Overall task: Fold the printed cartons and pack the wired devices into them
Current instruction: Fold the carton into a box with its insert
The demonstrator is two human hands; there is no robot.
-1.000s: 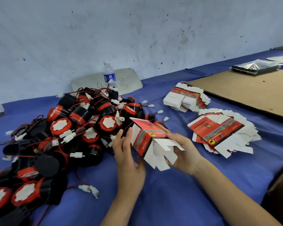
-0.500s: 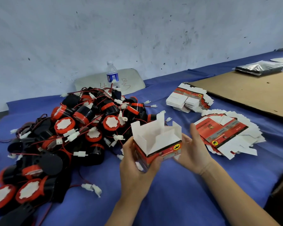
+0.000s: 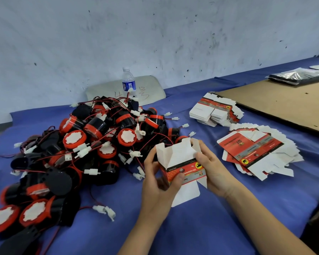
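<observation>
Scuffed grey-white wall [image 3: 155, 34], blue-covered table [image 3: 201, 227], brown cardboard sheet [image 3: 284, 103]

Both hands, left hand [image 3: 159, 183] and right hand [image 3: 213, 168], grip an open-topped carton [image 3: 182, 162].

Cut off, covered, unreadable
The device pile [image 3: 85, 153] runs past the picture's left and bottom edges. The left hand [image 3: 158, 181] covers the lower left corner of the carton [image 3: 184, 165], whose print is too small to read.

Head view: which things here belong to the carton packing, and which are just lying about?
Job: carton, held by left hand and right hand; flat cartons; carton stack; devices.
Lying about: bottle; cardboard sheet; black bag; grey panel.
</observation>
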